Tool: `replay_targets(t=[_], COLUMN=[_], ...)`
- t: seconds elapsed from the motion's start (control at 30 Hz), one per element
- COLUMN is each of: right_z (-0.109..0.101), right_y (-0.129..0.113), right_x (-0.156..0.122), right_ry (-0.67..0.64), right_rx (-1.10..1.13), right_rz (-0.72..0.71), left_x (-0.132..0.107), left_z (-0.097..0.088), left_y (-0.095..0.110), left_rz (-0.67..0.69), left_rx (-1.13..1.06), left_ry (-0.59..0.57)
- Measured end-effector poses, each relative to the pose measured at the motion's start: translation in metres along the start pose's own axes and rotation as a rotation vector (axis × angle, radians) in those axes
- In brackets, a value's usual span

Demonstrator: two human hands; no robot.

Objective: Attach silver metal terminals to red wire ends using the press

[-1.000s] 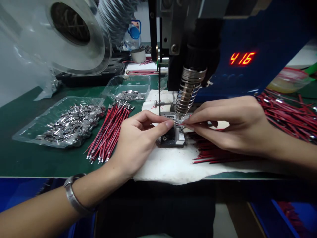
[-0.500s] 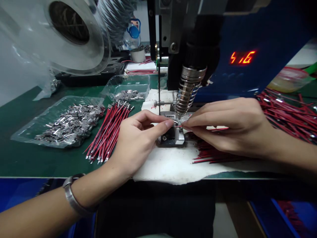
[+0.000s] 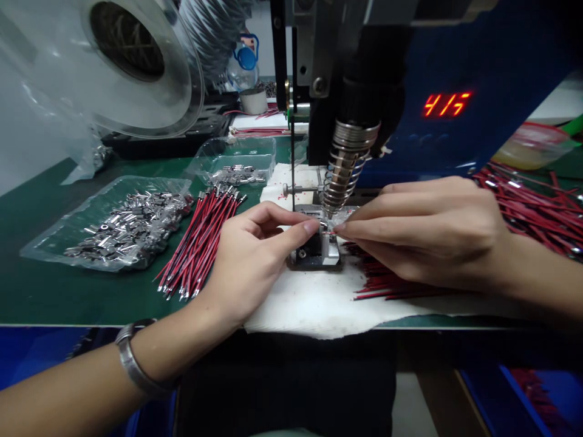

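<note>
At the soldering machine's small metal fixture (image 3: 330, 250), my left hand (image 3: 255, 255) pinches a small metal connector (image 3: 323, 225) between thumb and forefinger. From the other side my right hand (image 3: 428, 233) is closed in a pinch on a thin red wire (image 3: 330, 232), whose end meets the connector area. Directly above both fingertips is the spring-wrapped soldering iron (image 3: 347, 164), its tip close to the connector. Whether the tip touches it I cannot tell. A bundle of red and black wires (image 3: 382, 282) lies under my right hand.
A clear tray of metal connectors (image 3: 50, 252) and a bundle of wires with connectors (image 3: 195, 243) lie left. Another clear tray (image 3: 268, 159) stands behind. A large reel (image 3: 182, 91) overhangs the back left. The blue machine housing (image 3: 455, 54) and more wires (image 3: 537, 212) are at right.
My right hand has shifted slightly, its knuckles and wrist turning a little. The left hand keeps its place. The machine's red digits read differently.
</note>
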State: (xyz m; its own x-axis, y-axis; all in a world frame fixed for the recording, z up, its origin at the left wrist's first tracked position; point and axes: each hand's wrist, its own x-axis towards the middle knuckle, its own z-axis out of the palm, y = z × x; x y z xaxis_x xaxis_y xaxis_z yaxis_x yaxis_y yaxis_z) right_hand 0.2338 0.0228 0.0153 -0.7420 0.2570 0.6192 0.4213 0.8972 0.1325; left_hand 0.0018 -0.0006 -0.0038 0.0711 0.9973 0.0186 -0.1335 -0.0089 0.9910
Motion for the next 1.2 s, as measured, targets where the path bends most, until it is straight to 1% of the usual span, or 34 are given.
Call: replay_targets(t=[0.13, 0.2, 0.23, 0.3, 0.37, 0.43, 0.53, 0.63, 0.77, 0.87, 1.03, 1.2], right_z=[-0.002, -0.002, -0.002, -0.002, -0.003, -0.003, -0.004, -0.005, -0.005, -0.006, -0.006, -0.007], right_y=[0.002, 0.003, 0.002, 0.002, 0.000, -0.001, -0.003, -0.004, -0.006, -0.006, -0.005, -0.005], right_x=[-0.001, 0.000, 0.000, 0.002, 0.004, 0.007, 0.011, 0.013, 0.015, 0.015, 0.014, 0.014], right_ry=[-0.023, -0.007, 0.005, 0.030, 0.024, -0.008, -0.089, -0.159, -0.189, -0.192, -0.157, -0.149], right_rx=[-0.091, -0.103, -0.083, 0.026, 0.194, 0.357, 0.529, 0.616, 0.626, 0.591, 0.523, 0.487], right_rz=[-0.068, -0.063, -0.039, 0.053, 0.180, 0.301, 0.448, 0.527, 0.554, 0.526, 0.419, 0.405], left_x=[0.000, 0.000, 0.000, 0.000, 0.000, -0.001, -0.002, -0.005, -0.009, -0.012, -0.014, -0.014], left_z=[0.000, 0.000, 0.000, 0.000, 0.000, 0.001, 0.001, 0.004, 0.009, 0.010, 0.010, 0.010], left_y=[-0.001, -0.001, -0.001, -0.001, 0.000, 0.001, 0.005, 0.011, 0.018, 0.019, 0.014, 0.006], left_rz=[0.001, -0.001, -0.002, 0.000, 0.008, 0.008, -0.009, -0.053, -0.098, -0.105, -0.104, -0.081], left_rx=[-0.003, -0.001, 0.000, -0.001, 0.003, 0.018, 0.056, 0.094, 0.147, 0.176, 0.165, 0.119], left_ry=[0.004, 0.008, 0.010, 0.014, 0.022, 0.029, 0.043, 0.069, 0.126, 0.143, 0.139, 0.151])
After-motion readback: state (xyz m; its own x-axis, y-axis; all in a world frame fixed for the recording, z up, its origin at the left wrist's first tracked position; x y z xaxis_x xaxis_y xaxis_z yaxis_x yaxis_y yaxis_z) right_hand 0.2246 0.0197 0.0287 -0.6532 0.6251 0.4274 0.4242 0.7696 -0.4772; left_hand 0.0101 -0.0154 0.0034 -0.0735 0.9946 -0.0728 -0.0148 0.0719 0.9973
